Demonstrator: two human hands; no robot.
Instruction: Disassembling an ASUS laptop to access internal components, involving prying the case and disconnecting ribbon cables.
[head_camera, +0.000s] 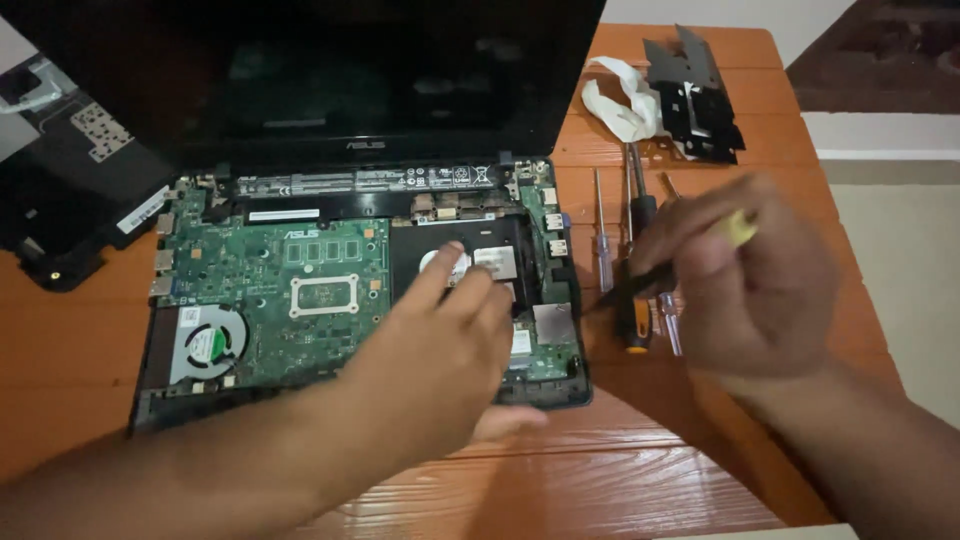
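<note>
An opened laptop (250, 300) lies on an orange wooden table (620, 480), its green circuit board, fan and dark screen exposed. My left hand (440, 350) rests fingers spread on the black hard drive (500, 258) in the laptop's right bay. My right hand (750, 280) hovers to the right of the laptop, closed around a screwdriver (650, 275) with a yellowish handle end. Its dark tip points toward the laptop's right edge.
Several screwdrivers (635, 260) lie side by side right of the laptop. A white ribbon strip (620, 100) and black metal brackets (695, 100) sit at the table's far right. A black cover panel (60, 190) lies at the left. The table edge drops off at the right.
</note>
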